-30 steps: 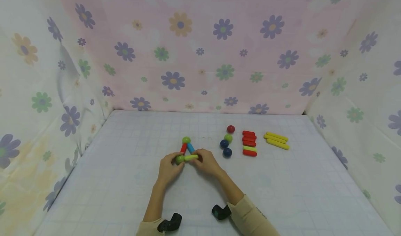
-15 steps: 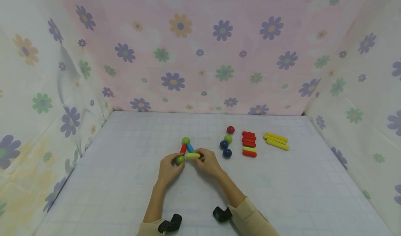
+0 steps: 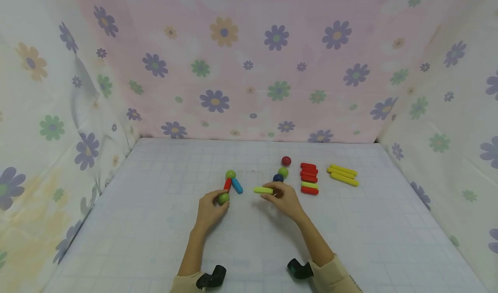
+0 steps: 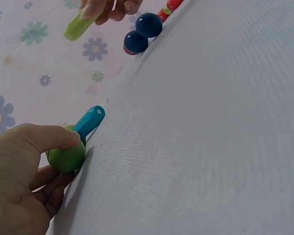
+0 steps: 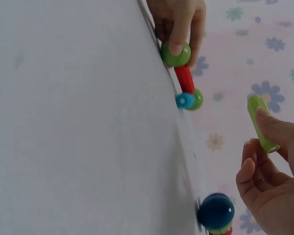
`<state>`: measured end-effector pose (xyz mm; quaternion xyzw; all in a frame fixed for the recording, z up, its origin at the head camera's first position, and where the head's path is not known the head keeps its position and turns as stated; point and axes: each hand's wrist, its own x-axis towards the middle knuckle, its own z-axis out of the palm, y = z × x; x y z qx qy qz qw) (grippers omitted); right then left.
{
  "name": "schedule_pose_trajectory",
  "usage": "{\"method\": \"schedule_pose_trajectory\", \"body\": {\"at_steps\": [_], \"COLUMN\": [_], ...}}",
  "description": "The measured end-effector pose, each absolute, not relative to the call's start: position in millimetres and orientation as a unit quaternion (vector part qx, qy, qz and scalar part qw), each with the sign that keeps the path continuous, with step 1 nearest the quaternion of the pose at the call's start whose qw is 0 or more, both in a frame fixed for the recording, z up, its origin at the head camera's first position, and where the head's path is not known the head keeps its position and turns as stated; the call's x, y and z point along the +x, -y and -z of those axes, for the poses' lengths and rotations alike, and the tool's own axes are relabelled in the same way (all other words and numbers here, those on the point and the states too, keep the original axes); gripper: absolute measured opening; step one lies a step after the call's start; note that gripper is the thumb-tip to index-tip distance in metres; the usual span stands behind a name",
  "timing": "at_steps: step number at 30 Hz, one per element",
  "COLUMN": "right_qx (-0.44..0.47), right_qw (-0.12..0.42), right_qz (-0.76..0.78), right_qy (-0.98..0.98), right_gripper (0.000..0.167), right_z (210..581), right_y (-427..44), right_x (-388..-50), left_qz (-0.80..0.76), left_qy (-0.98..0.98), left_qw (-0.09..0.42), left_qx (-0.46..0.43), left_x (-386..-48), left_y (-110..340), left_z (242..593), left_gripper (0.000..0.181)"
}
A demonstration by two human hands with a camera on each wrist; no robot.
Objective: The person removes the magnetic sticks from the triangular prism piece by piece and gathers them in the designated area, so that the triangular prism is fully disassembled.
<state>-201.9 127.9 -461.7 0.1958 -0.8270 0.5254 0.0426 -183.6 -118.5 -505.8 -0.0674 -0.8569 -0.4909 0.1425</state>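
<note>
In the head view my left hand [image 3: 209, 209] grips a green ball [image 3: 223, 199] on the table, thumb and fingers on either side. A red stick [image 3: 227, 184] runs from it to a farther green ball [image 3: 231, 174]. From that far ball a blue stick [image 3: 237, 186] angles toward me, its near end free, with a hole visible in the left wrist view. My right hand [image 3: 287, 201] pinches a lime-green stick [image 3: 263, 190] by one end. The right wrist view shows this lime stick [image 5: 258, 121] held between thumb and fingers, apart from the joined pieces.
Behind the right hand lie a dark blue ball [image 3: 278, 178], a green ball [image 3: 283, 172] and a red ball [image 3: 286, 160]. Another dark blue ball [image 4: 149, 25] shows in the left wrist view. Rightward are red sticks [image 3: 309, 172], one lime stick [image 3: 309, 185] and yellow sticks [image 3: 344, 179].
The lime stick, first against the ball in my left hand, has come away and moved right with my right hand. The blue stick's near end is now uncovered. The left hand stays put.
</note>
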Motion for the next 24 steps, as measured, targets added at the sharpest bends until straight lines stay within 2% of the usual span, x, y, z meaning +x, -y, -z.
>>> {"method": "schedule_pose_trajectory", "body": {"at_steps": [6,12,18,24], "right_qx": [0.178,0.132,0.080,0.056], "right_qw": [0.055,0.044,0.021,0.023], "right_qz": [-0.515,-0.510,-0.504,-0.467], "right_qy": [0.836,0.849,0.860,0.882], "right_gripper": [0.026,0.029,0.035,0.035], "right_z": [440.3,467.2,474.8,481.1], "right_y": [-165.4,-209.9,-237.7,-255.4], "right_x": [-190.0,-203.5,-203.1,-202.7], "left_qz": [0.493,0.496,0.495,0.497], "left_qy": [0.856,0.853,0.854,0.853], "left_qw": [0.144,0.147,0.148,0.146], "left_qx": [-0.066,-0.065,-0.063,-0.065], "left_x": [-183.0,-181.9,-181.9,-181.9], "left_y": [118.1,117.7,117.5,116.7], "left_z": [505.5,504.3,505.0,505.5], "left_gripper": [0.033,0.032,0.032,0.032]}}
